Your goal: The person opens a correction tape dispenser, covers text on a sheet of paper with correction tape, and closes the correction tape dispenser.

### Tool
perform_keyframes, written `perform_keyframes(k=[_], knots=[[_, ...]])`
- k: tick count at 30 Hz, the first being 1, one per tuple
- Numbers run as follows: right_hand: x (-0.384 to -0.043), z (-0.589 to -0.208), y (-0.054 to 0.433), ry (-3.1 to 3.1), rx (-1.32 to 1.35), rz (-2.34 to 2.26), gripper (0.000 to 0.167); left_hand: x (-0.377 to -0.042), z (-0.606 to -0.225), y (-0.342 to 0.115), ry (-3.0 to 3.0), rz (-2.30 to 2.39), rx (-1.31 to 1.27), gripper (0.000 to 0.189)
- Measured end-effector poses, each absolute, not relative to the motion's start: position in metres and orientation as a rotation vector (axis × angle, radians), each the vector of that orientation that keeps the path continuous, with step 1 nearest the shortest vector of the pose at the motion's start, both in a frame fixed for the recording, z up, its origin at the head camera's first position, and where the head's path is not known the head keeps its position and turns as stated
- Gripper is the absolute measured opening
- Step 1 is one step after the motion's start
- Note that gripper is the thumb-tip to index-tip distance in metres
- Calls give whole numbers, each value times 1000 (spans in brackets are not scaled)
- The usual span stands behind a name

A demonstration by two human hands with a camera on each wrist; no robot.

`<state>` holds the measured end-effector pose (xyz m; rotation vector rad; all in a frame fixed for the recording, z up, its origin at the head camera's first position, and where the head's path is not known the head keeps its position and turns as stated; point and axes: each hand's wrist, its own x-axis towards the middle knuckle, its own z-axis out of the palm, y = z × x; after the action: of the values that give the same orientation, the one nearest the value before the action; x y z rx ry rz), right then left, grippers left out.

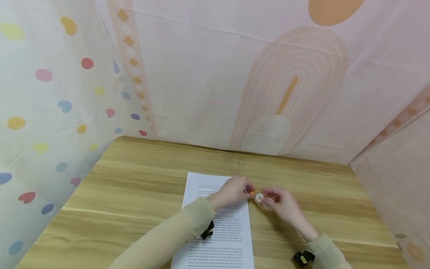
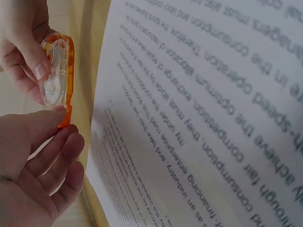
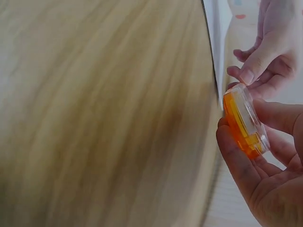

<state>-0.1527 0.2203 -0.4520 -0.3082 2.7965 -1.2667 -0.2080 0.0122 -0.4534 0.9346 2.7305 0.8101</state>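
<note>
An orange and clear correction tape dispenser [image 1: 260, 198] is held up between both hands, just past the right edge of a printed sheet [image 1: 231, 244]. My right hand [image 1: 285, 207] grips its body between thumb and fingers, as the right wrist view shows with the dispenser [image 3: 244, 124] lying across the fingers. At the narrow orange end, my left hand [image 1: 233, 191] pinches with thumb and index finger. In the left wrist view that orange tip [image 2: 65, 117] sits between them, while the other fingers curl loosely. White spools show through the clear side [image 2: 53, 85].
The sheet lies on a wood-grain table [image 1: 134, 179], its text upside down toward the far end. A patterned cloth [image 1: 201, 74] hangs behind the table, and a dotted cloth [image 1: 43, 104] hangs at the left. Each wrist wears a black strap [image 1: 304, 258].
</note>
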Motion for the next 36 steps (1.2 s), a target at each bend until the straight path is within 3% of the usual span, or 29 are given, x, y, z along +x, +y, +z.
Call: perform_keyframes(k=[15,36], knots=[[-154,-464,226,2828,-311,-1208,25,-206,-454,27,2819,455,1049,7],[-155,-463,224,2990,-338,-948,20,-209,-458,29,2812,503,1010,10]])
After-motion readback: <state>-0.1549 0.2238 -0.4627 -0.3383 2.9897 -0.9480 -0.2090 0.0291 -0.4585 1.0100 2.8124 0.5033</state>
